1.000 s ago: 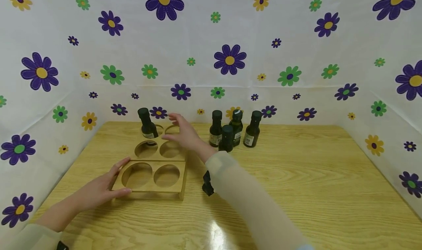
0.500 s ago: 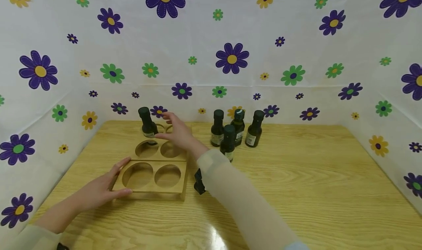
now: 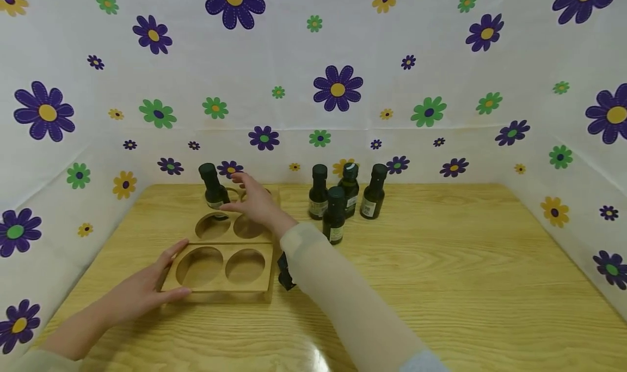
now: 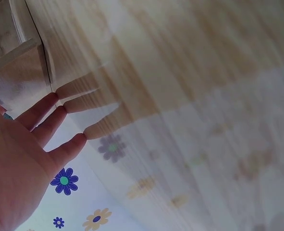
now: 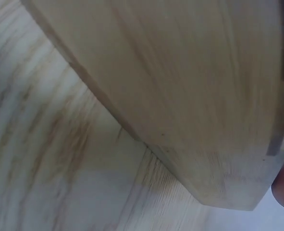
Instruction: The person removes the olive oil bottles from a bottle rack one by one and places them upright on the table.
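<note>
A stepped wooden rack [image 3: 222, 285] with round holes stands at the left of the table. My left hand [image 3: 137, 293] rests on its front left corner, thumb along the front edge. In the left wrist view the other fingers [image 4: 67, 150] are spread straight, tips touching the table. A dark bottle [image 3: 214, 187] with a black cap sits in the rack's back left hole. Close to its right, my right hand [image 3: 259, 204] hangs over the rear holes, thumb and fingers apart. The right wrist view is filled mostly by the rack's side wall [image 5: 190, 86].
Several more dark bottles stand right of the rack, the nearest bottle [image 3: 334, 219] in front of the others. Behind the wooden table [image 3: 441, 263] hangs a white flowered cloth [image 3: 274, 50]. A black device [image 3: 286, 271] sits under my right wrist.
My right hand has shifted left over the rack, its thumb now overlapping the lower part of the bottle in the back hole. The left hand stays at the rack's corner.
</note>
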A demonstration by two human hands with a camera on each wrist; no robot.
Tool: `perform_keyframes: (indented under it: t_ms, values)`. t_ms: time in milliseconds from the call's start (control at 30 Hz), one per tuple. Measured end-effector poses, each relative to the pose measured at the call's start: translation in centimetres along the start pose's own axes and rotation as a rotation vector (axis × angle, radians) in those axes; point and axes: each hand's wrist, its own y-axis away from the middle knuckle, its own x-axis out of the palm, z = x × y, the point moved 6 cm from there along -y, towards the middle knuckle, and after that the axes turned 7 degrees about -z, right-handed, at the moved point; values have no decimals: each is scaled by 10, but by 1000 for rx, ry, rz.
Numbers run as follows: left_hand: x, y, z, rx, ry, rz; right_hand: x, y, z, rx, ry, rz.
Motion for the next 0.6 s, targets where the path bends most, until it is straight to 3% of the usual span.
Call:
perform_keyframes:
  t_ms: [600]
  values:
    - [1, 0, 5, 2, -4, -1, 22, -13, -3, -51, 47, 129]
